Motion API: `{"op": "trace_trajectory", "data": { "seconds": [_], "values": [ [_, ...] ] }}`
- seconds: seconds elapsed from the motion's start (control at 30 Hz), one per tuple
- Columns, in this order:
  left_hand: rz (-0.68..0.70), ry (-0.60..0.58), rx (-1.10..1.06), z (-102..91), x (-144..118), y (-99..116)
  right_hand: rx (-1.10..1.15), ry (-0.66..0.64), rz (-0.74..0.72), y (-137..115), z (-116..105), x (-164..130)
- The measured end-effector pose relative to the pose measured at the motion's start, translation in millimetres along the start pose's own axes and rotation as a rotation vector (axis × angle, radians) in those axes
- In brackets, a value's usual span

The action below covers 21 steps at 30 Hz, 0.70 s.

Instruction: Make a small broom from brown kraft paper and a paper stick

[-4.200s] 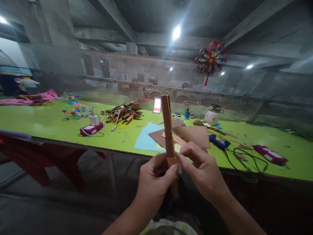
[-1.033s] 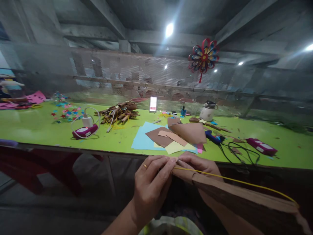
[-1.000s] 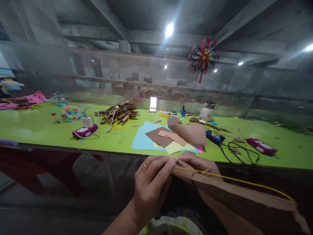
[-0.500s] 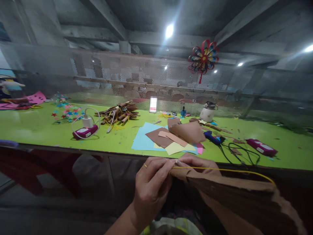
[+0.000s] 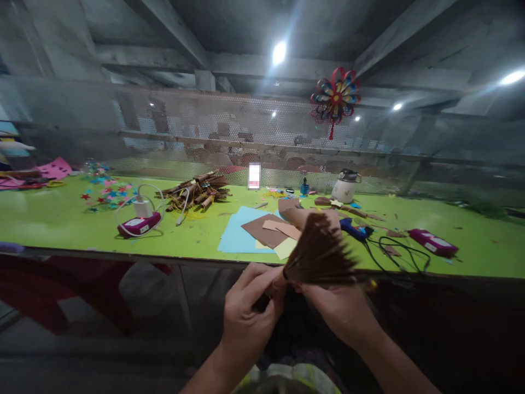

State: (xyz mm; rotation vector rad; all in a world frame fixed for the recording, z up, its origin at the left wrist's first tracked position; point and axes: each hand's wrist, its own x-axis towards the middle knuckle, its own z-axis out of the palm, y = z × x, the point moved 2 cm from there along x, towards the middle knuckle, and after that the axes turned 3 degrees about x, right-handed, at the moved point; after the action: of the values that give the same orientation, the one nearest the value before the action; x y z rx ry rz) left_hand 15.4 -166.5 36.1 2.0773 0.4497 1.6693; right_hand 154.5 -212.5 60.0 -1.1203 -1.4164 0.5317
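Left hand (image 5: 248, 320): fingers were curled and pinched on the narrow end of the brown pleated paper fan (image 5: 319, 257), thumb and forefinger meeting at the gathered point. Right hand (image 5: 336, 309): was closed beneath the same narrow end, holding the fan from below, just beside the left fingertips.

Fan: was held in front of the chest, below the table edge (image 5: 123, 254); its pleats spread upward and away from the grip in a wide blurred sweep. Half a second earlier it had lain folded as a flat strip stretching out to the right of the hands, a yellow string along its top edge; that string was now seen only as a small yellow spot (image 5: 372, 284) right of the fan.

Beyond the grip, on the green table: blue and brown paper sheets (image 5: 250, 232) straight ahead; a blue glue gun (image 5: 353, 228) with black cord to the right; a heap of brown paper rolls (image 5: 199, 189) and a pink power bank (image 5: 137, 225) to the left. All had stayed put.
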Motion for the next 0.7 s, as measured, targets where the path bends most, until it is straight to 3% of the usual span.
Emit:
{"op": "trace_trajectory", "data": {
  "seconds": [0.17, 0.3, 0.7],
  "values": [
    [-0.242, -0.033, -0.125, 3.0, -4.9, -10.6, -0.065, -0.032, 0.040, -0.1, 4.0, 3.7],
    [-0.352, -0.065, -0.207, 4.5, -7.8, -15.8, -0.092, -0.059, 0.060, 0.0, 3.6, 5.5],
    [-0.358, -0.062, -0.164, 5.5, -6.1, -12.9, -0.045, -0.067, 0.089, 7.4, 2.1, 9.2]
  ]
}}
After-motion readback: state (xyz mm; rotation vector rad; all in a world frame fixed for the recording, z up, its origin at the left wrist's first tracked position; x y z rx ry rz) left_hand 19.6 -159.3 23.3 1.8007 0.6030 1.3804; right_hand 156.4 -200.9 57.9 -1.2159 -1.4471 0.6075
